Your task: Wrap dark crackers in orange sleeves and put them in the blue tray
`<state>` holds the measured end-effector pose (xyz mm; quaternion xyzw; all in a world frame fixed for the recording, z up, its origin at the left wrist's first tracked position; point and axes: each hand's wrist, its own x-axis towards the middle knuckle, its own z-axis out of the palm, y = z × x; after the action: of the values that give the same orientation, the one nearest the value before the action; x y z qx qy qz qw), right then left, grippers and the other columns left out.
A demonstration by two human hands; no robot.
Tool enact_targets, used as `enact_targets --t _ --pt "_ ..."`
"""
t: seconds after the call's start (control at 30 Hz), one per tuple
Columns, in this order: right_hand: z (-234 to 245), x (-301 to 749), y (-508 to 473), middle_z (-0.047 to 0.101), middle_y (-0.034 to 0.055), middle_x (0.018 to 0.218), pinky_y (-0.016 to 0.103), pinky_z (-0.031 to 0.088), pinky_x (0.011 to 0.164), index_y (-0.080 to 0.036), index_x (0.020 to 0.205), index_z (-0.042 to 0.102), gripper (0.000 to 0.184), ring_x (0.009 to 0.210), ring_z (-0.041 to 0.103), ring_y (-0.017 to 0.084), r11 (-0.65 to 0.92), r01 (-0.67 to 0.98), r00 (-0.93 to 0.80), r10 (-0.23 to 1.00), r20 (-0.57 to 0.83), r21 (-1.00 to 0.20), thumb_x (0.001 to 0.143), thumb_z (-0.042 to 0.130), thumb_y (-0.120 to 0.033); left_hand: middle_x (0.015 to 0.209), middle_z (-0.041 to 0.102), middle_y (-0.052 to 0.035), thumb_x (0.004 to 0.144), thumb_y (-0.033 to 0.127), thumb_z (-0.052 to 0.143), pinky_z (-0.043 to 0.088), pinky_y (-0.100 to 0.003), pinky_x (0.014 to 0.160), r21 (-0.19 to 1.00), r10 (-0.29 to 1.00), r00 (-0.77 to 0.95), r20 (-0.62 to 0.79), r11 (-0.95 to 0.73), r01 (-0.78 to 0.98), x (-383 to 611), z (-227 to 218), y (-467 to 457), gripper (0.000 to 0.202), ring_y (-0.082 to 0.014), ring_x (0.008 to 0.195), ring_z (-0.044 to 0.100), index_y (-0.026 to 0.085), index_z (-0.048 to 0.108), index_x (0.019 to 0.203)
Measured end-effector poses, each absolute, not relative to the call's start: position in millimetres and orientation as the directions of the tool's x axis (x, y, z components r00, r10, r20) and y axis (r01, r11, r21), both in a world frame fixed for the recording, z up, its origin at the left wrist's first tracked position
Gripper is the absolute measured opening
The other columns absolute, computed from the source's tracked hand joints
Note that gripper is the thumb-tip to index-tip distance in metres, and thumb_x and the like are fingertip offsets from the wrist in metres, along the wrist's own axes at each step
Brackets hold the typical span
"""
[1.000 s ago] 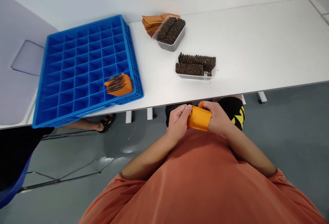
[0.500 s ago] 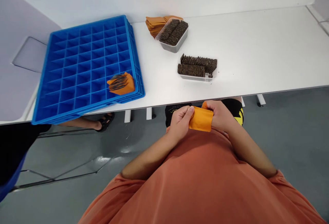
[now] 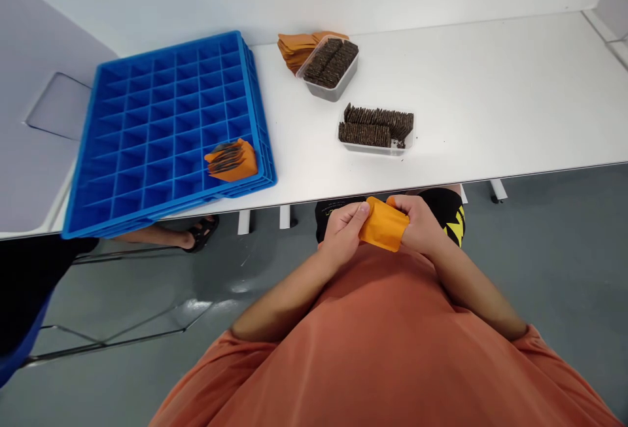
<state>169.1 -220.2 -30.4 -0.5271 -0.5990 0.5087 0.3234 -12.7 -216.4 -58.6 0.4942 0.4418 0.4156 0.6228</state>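
Over my lap, just in front of the table edge, an orange pouch (image 3: pixel 384 224) is stretched between both hands. My left hand (image 3: pixel 345 225) pinches its left edge, thumb on top. On the right edge, my right hand (image 3: pixel 417 221) is closed round the pouch, and its fingertips are partly hidden. What the pouch contains, if anything, does not show. Beyond the hands, a clear plastic tub (image 3: pixel 370 149) holds two rows of thin dark brown squares (image 3: pixel 366 133). A second tub (image 3: pixel 332 92) behind it is packed with similar squares.
A blue divided crate (image 3: pixel 169 211) stands at the table's left, with several orange pouches (image 3: pixel 238 164) upright in its near right compartment. A stack of orange pouches (image 3: pixel 294 51) lies behind the far tub. Another person's foot (image 3: pixel 189 239) shows under the white table (image 3: pixel 490 100).
The pouch has tilted slightly between my hands, its right side lower. My right hand has shifted a little. The tubs and crate stay in place.
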Motion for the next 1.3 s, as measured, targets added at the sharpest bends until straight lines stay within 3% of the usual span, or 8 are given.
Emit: enact_targets --t 0.2,0.5,0.7,0.8,0.9,0.97,1.03,1.3 --pt "-32.2 172.7 -217.2 0.04 -0.0056 0.062 0.028 0.026 0.056 -0.021 0.06 0.044 0.022 0.06 0.035 0.01 0.124 0.318 -0.272 0.962 0.035 -0.94 0.071 0.063 -0.024 0.068 0.044 0.0016 0.097 0.066 0.051 0.031 -0.025 0.055 0.987 0.926 0.351 -0.14 0.157 -0.019 -16.0 -60.0 -224.9 0.054 -0.0111 0.06 0.035 0.018 0.052 0.073" --pt "-39.5 169.5 -218.0 0.035 -0.0062 0.059 0.027 0.022 0.054 -0.021 0.055 0.037 0.032 0.058 0.028 0.008 0.065 0.19 -0.225 0.974 0.021 -0.98 0.067 0.065 -0.025 0.077 0.054 -0.0006 0.107 0.055 0.031 0.037 -0.03 0.064 0.943 0.9 0.432 0.058 -0.192 0.273 -21.9 -43.6 -240.2 0.047 -0.0142 0.067 0.045 0.019 0.054 0.088" --pt "-39.3 171.2 -214.6 0.034 -0.0067 0.055 0.026 0.022 0.052 -0.021 0.053 0.036 0.032 0.056 0.028 0.007 0.066 0.162 -0.136 0.99 0.044 -0.985 0.063 0.066 -0.029 0.084 0.061 -0.0026 0.107 0.052 0.03 0.044 -0.032 0.066 0.908 0.902 0.428 0.06 -0.228 0.352 -18.9 -41.8 -234.7 0.039 -0.0161 0.07 0.053 0.021 0.053 0.1" --pt "-39.6 173.4 -215.4 0.036 -0.0067 0.055 0.026 0.023 0.052 -0.021 0.053 0.04 0.028 0.056 0.03 0.007 0.033 0.195 -0.134 0.991 0.007 -0.98 0.062 0.066 -0.029 0.12 0.063 -0.0131 0.099 0.054 0.052 0.054 -0.04 0.084 0.853 0.873 0.481 0.077 -0.307 0.421 -21.5 -42.6 -228.6 0.049 -0.0246 0.099 0.064 0.02 0.044 0.133" --pt "-41.5 174.4 -217.2 0.038 -0.0065 0.056 0.026 0.025 0.054 -0.021 0.056 0.042 0.02 0.057 0.032 0.008 -0.016 0.269 -0.153 0.986 -0.06 -0.963 0.062 0.061 -0.024 0.158 0.037 -0.0232 0.082 0.057 0.076 0.041 -0.057 0.116 0.711 0.783 0.595 0.183 -0.523 0.469 -22.9 -42.7 -223.1 0.099 -0.0393 0.144 0.044 0.022 0.02 0.155" --pt "-42.7 173.6 -217.5 0.041 -0.0057 0.058 0.027 0.027 0.055 -0.021 0.058 0.043 0.014 0.058 0.036 0.009 -0.022 0.311 -0.195 0.977 -0.087 -0.95 0.062 0.057 -0.02 0.16 0.037 -0.0212 0.081 0.053 0.079 0.025 -0.063 0.125 0.603 0.725 0.656 0.211 -0.624 0.496 -21.9 -43.9 -220.5 0.099 -0.0407 0.15 0.035 0.025 0.021 0.156" --pt "-43.0 171.9 -216.9 0.044 -0.0047 0.06 0.027 0.029 0.056 -0.021 0.059 0.044 0.012 0.059 0.04 0.01 0.013 0.361 -0.256 0.963 -0.086 -0.933 0.06 0.055 -0.017 0.149 0.051 -0.0178 0.083 0.044 0.077 0.02 -0.064 0.126 0.544 0.712 0.661 0.236 -0.661 0.518 -20.3 -46.7 -218.3 0.083 -0.0379 0.144 0.044 0.025 0.03 0.15" --pt "-30.5 173.4 -216.7 0.052 -0.0039 0.062 0.029 0.031 0.057 -0.021 0.061 0.048 0.016 0.06 0.045 0.012 0.144 0.599 -0.269 0.963 -0.029 -0.788 0.064 0.063 -0.016 0.122 0.064 -0.011 0.082 0.038 0.074 0.034 -0.056 0.118 0.579 0.745 0.606 0.279 -0.634 0.513 -22.8 -52.7 -209.4 0.047 -0.029 0.119 0.06 0.024 0.044 0.115"
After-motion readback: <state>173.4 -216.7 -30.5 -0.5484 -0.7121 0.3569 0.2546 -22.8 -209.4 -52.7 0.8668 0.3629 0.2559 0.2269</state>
